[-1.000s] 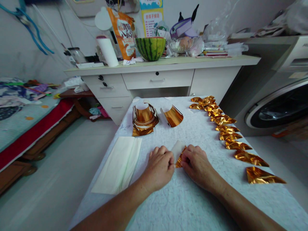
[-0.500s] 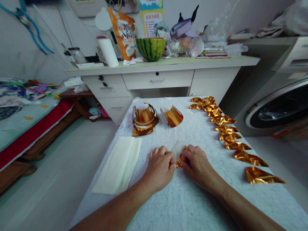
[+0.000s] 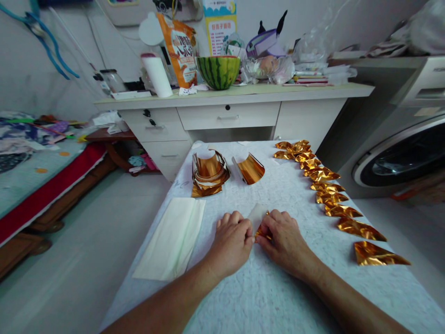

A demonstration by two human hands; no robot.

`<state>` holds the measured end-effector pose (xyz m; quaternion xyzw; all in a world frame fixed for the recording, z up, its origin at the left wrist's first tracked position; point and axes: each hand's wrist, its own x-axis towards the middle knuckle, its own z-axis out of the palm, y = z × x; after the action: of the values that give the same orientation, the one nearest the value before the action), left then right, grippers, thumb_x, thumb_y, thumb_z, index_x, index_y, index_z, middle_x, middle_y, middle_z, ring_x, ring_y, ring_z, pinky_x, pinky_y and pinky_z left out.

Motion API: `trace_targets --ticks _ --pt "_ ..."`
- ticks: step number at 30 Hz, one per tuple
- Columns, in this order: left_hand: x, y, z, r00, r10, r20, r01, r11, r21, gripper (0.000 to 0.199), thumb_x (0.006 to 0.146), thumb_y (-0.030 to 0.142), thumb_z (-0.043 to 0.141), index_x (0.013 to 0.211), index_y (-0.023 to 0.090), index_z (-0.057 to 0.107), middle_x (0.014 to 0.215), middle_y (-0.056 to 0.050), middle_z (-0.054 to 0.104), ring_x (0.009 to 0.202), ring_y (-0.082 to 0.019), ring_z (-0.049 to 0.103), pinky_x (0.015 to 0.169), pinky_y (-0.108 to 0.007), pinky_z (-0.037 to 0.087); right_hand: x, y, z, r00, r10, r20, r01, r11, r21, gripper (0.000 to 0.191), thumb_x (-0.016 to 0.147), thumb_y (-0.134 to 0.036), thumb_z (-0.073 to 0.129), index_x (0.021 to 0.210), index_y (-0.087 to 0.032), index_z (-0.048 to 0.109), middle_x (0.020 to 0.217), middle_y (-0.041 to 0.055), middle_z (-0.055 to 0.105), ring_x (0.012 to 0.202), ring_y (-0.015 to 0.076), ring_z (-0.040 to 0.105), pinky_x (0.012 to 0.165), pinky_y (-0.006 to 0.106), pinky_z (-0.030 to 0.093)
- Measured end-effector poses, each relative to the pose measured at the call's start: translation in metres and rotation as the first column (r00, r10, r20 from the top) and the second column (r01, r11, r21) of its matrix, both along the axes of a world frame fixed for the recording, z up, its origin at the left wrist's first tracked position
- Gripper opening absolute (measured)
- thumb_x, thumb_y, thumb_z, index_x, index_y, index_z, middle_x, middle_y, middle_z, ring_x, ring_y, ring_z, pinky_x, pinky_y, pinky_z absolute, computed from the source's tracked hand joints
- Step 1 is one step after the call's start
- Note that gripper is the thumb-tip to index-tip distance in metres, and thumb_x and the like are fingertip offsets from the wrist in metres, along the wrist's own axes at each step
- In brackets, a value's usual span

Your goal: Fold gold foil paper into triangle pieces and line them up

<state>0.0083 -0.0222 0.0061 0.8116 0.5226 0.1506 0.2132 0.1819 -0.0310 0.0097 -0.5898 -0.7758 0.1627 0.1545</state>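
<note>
Between my hands, at the middle of the table, lies a small piece of gold foil paper [image 3: 259,231] with a whitish sheet [image 3: 257,213] behind it. My left hand [image 3: 233,236] is closed, its thumb and fingertips pinching the foil's left edge. My right hand [image 3: 283,236] is closed over the foil's right part and covers most of it. Beyond my hands stand a curled stack of gold foil sheets [image 3: 208,171] and a single curled gold foil sheet [image 3: 251,169]. A flat stack of pale paper [image 3: 172,239] lies left of my left hand.
Several folded gold foil pieces [image 3: 361,228] run in a row along the table's right edge. Behind the table is a white cabinet [image 3: 227,115] with a cut watermelon [image 3: 218,73] on top. A washing machine [image 3: 403,139] stands right, a bed [image 3: 45,176] left.
My right thumb and fingers have shifted slightly left along the foil, closer to my left hand. Less of the foil shows. My left hand stays in place.
</note>
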Motion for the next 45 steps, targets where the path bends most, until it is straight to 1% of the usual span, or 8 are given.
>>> trace_targets --ticks 9,14,24,30,34,36,39,45 --pt "-0.002 0.000 0.000 1.000 -0.015 -0.003 0.015 1.000 -0.020 0.007 0.080 0.017 0.056 0.082 0.023 0.053 0.095 -0.001 0.052 0.095 -0.022 0.044 0.079 -0.035 0.033 0.005 0.002 -0.003 1.000 0.020 -0.015 -0.020 0.999 -0.028 0.008 0.080 -0.020 0.060 0.087 -0.021 0.057 0.091 0.0047 0.056 0.085 0.0219 0.046 0.074 0.033 0.032" --pt "-0.003 0.000 0.000 1.000 -0.010 0.006 0.010 1.000 -0.016 0.007 0.079 0.018 0.057 0.082 0.023 0.053 0.094 0.000 0.051 0.094 -0.022 0.044 0.078 -0.034 0.032 0.007 0.005 0.004 0.999 0.046 -0.016 -0.047 0.995 -0.092 0.022 0.078 -0.009 0.055 0.095 -0.023 0.059 0.095 0.0048 0.057 0.089 0.0222 0.047 0.077 0.034 0.033" --pt "-0.002 0.000 0.001 1.000 -0.004 0.028 0.005 0.999 -0.033 0.006 0.079 0.018 0.057 0.080 0.023 0.052 0.093 0.000 0.052 0.094 -0.022 0.044 0.079 -0.034 0.031 0.011 0.006 0.011 0.995 0.078 -0.060 -0.086 0.984 -0.159 0.040 0.079 -0.003 0.050 0.111 -0.025 0.057 0.102 0.0061 0.057 0.096 0.0238 0.049 0.083 0.038 0.035" --pt "-0.002 0.002 0.000 0.999 0.003 0.047 -0.002 1.000 -0.015 0.010 0.077 0.017 0.057 0.083 0.023 0.052 0.094 -0.001 0.053 0.095 -0.022 0.045 0.080 -0.034 0.032 0.024 0.007 0.005 0.947 0.097 -0.307 -0.137 0.984 -0.110 0.035 0.074 -0.003 0.049 0.104 -0.021 0.051 0.093 0.0032 0.057 0.086 0.0192 0.051 0.079 0.034 0.040" --pt "-0.001 0.003 -0.001 0.998 0.021 0.067 -0.021 1.000 0.007 0.018 0.073 0.015 0.057 0.087 0.024 0.049 0.094 -0.001 0.054 0.095 -0.023 0.046 0.082 -0.035 0.033 0.031 0.014 -0.004 0.883 -0.061 -0.466 0.023 0.996 -0.086 0.016 0.083 -0.015 0.045 0.097 -0.020 0.051 0.087 0.0038 0.057 0.079 0.0180 0.052 0.073 0.031 0.044" --pt "0.000 0.003 -0.002 0.996 0.031 0.081 -0.032 0.999 0.019 0.021 0.072 0.015 0.057 0.088 0.024 0.048 0.095 -0.001 0.054 0.095 -0.023 0.046 0.083 -0.036 0.034 0.032 0.018 -0.009 0.918 -0.109 -0.382 0.123 0.992 0.013 0.014 0.085 -0.020 0.045 0.096 -0.018 0.054 0.088 0.0061 0.057 0.082 0.0202 0.053 0.077 0.034 0.044" --pt "0.001 0.003 -0.003 0.994 0.041 0.098 -0.044 0.999 0.030 0.025 0.072 0.017 0.059 0.094 0.024 0.048 0.098 -0.002 0.053 0.097 -0.024 0.047 0.086 -0.038 0.035 0.030 0.023 -0.014 0.976 -0.135 -0.168 0.157 0.980 0.121 0.019 0.085 -0.023 0.049 0.098 -0.015 0.060 0.093 0.0106 0.057 0.089 0.0246 0.052 0.084 0.039 0.041" --pt "0.003 0.002 -0.004 0.993 0.060 0.106 -0.065 0.997 0.047 0.038 0.074 0.030 0.067 0.108 0.023 0.049 0.108 -0.004 0.050 0.104 -0.026 0.044 0.092 -0.041 0.036 0.022 0.023 -0.011 0.988 -0.148 0.032 0.143 0.982 0.123 0.026 0.082 -0.021 0.057 0.106 -0.015 0.065 0.100 0.0119 0.059 0.090 0.0263 0.052 0.083 0.039 0.040"
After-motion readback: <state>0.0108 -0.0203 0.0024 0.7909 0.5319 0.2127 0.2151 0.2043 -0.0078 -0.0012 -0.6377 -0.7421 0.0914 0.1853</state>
